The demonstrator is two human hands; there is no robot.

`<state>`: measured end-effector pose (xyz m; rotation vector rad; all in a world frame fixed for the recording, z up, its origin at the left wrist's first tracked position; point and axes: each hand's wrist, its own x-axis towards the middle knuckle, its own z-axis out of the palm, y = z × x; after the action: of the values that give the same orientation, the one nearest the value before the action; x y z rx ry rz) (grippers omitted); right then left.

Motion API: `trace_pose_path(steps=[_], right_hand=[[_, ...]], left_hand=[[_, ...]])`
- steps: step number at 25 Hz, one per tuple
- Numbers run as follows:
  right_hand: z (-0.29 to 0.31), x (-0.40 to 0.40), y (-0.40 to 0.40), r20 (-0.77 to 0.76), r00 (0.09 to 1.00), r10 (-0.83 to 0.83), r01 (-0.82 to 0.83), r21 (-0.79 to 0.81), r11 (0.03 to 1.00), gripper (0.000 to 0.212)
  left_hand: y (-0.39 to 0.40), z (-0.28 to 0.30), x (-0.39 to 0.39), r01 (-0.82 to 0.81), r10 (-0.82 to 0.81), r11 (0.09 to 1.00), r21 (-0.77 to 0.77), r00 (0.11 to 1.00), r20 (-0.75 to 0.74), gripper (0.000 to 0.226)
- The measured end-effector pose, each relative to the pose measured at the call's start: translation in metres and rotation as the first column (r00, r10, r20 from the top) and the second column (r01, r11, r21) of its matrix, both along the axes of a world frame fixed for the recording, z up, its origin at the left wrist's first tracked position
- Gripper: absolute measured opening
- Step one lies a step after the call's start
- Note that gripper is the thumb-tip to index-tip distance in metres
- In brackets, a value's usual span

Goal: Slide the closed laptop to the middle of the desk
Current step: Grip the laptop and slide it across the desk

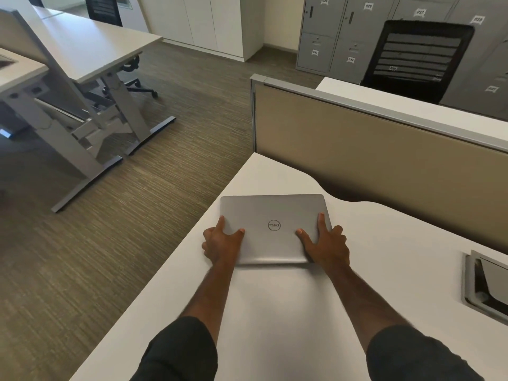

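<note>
A closed silver laptop [272, 213] with a round logo on its lid lies flat on the white desk [371, 243], close to the desk's left edge. My left hand [221, 244] grips the laptop's near left corner, thumb and forefinger spread on the lid and the other fingers curled over the side. My right hand [325, 244] holds the near right corner the same way, thumb and forefinger on top. Both forearms reach forward from the bottom of the head view.
A tan partition panel [371, 149] runs along the back of the desk. A cable hatch with an open flap [483, 287] sits in the desk at the right. The carpet floor [137, 215] drops off to the left. Other desks, lockers and a black chair [417, 59] stand beyond.
</note>
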<state>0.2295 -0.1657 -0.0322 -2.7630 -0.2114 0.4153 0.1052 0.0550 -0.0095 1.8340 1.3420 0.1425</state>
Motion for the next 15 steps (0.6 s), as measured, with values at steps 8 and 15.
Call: trace_pose_path(steps=[8,15], right_hand=[[-0.002,-0.009,0.001,0.061,0.997,-0.046,0.042,0.065,0.997,0.095],[-0.001,-0.033,-0.021,0.095,0.992,-0.077,0.070,0.076,0.995,0.091]], left_hand=[[-0.010,-0.012,-0.012,0.303,-0.273,0.887,0.349,0.953,-0.134,0.071],[-0.029,-0.017,-0.034,0.319,-0.283,0.861,0.396,0.947,-0.149,0.071]])
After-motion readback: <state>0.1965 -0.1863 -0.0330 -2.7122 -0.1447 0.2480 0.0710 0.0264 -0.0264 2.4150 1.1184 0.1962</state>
